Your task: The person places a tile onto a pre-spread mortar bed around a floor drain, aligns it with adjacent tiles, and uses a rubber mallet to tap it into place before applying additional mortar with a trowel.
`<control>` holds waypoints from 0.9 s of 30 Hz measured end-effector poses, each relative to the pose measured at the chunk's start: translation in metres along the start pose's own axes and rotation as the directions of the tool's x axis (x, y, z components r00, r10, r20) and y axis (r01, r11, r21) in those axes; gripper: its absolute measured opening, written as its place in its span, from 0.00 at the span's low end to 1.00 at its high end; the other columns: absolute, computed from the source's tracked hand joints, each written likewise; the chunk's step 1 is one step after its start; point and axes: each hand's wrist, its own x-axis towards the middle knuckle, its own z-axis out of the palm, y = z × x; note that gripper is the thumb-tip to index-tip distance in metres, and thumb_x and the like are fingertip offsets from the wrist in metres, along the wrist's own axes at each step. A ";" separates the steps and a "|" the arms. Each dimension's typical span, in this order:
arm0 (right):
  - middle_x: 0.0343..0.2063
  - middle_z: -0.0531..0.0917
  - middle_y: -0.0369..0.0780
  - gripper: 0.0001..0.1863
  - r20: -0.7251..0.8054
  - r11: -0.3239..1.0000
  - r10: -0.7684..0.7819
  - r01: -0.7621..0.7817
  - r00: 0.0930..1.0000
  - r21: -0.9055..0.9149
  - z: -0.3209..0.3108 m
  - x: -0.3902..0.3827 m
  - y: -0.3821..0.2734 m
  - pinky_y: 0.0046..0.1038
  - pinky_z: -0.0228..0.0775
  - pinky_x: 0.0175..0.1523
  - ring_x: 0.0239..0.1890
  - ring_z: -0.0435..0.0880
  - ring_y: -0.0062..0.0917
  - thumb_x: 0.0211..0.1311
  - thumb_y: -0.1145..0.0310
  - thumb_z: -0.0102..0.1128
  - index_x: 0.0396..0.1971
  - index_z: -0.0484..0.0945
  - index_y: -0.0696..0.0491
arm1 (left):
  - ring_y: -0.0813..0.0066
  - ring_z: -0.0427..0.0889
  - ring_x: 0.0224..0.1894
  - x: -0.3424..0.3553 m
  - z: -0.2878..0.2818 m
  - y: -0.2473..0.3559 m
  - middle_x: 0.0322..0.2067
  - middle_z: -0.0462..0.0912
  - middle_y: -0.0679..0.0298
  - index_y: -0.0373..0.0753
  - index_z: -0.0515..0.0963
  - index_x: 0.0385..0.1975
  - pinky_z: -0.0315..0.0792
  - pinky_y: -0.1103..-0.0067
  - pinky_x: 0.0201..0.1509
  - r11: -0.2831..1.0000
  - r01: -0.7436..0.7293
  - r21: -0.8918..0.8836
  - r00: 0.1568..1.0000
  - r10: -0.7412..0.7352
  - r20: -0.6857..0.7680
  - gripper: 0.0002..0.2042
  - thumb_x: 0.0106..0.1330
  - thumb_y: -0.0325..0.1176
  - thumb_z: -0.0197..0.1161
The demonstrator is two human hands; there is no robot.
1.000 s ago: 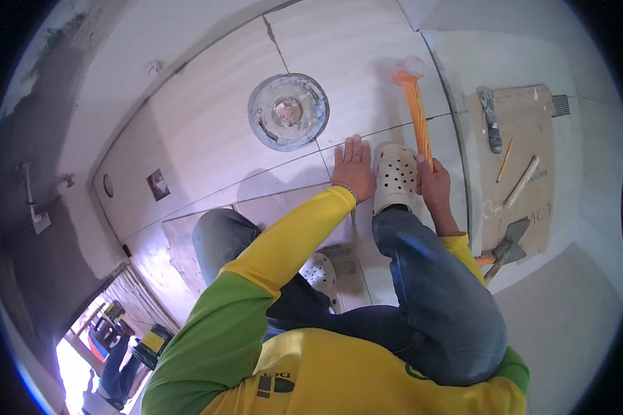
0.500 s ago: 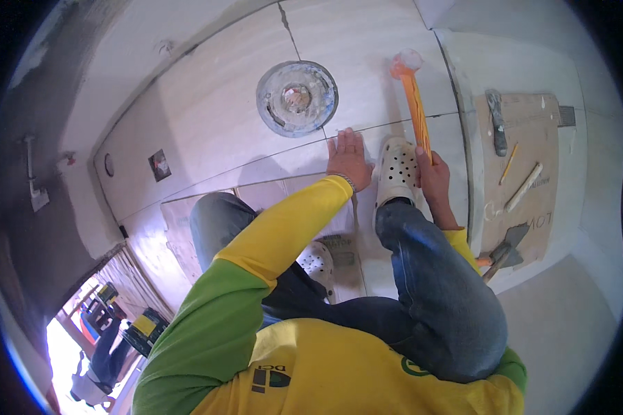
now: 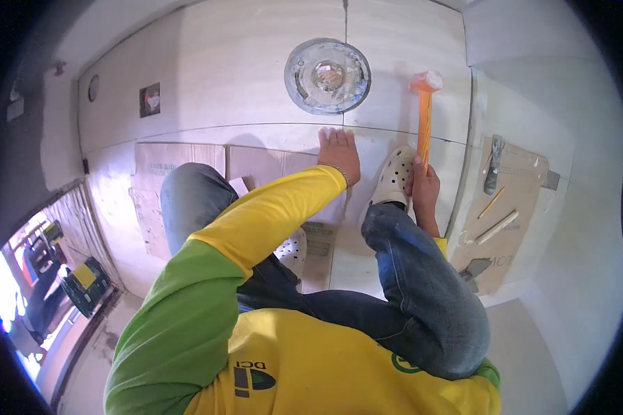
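My left hand (image 3: 339,155) lies flat on the pale floor tiles, palm down, fingers stretched forward to the joint between tiles. Its wrist wears a bracelet. In my right hand (image 3: 424,187) is the handle of an orange mallet (image 3: 424,111), its head pointing away from me and its end face whitish. My right foot, in a cream perforated clog (image 3: 396,176), stands between the two hands, close beside the mallet's handle. Ahead of my left hand sits a round grey, plaster-smeared disc-shaped thing (image 3: 299,79) with a pinkish middle.
Flattened cardboard (image 3: 180,155) lies under my left leg. On the right, a cardboard sheet (image 3: 516,166) carries a grey-smeared tool (image 3: 494,164), a pencil (image 3: 491,203), a white stick (image 3: 497,227) and a scraper-like blade (image 3: 475,268). A square cutout (image 3: 149,100) opens in the tiles at left.
My view has turned, shifting the whole scene. Against the tiles, my left hand has slid left past the cross joint, and the mallet's head has come nearer to me.
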 end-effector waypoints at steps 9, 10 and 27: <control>0.13 0.72 0.31 0.23 -0.014 1.000 -0.006 0.006 1.000 0.013 -0.002 0.008 0.011 0.22 0.60 0.17 0.12 0.68 0.16 0.67 0.47 0.60 0.25 0.75 0.53 | 0.49 0.62 0.69 -0.048 -0.012 0.028 0.63 0.67 0.44 0.31 0.64 0.64 0.51 0.48 0.70 0.970 -0.240 -0.045 0.940 0.244 0.240 0.32 0.66 0.48 0.56; 0.13 0.72 0.31 0.23 -0.012 1.000 -0.007 0.007 1.000 0.011 -0.001 0.008 0.011 0.22 0.60 0.17 0.12 0.68 0.16 0.67 0.47 0.60 0.25 0.75 0.53 | 0.49 0.61 0.70 -0.050 -0.013 0.028 0.64 0.67 0.45 0.32 0.64 0.65 0.50 0.48 0.71 0.964 -0.262 -0.044 0.935 0.265 0.236 0.33 0.66 0.49 0.56; 0.12 0.72 0.32 0.26 -0.008 1.000 0.017 -0.017 1.000 -0.026 -0.003 0.011 0.014 0.22 0.61 0.19 0.13 0.70 0.16 0.65 0.45 0.61 0.24 0.77 0.55 | 0.53 0.39 0.77 0.013 0.008 0.007 0.75 0.43 0.49 0.33 0.47 0.73 0.39 0.51 0.76 0.959 -0.259 -0.115 0.966 0.259 -0.013 0.42 0.65 0.48 0.57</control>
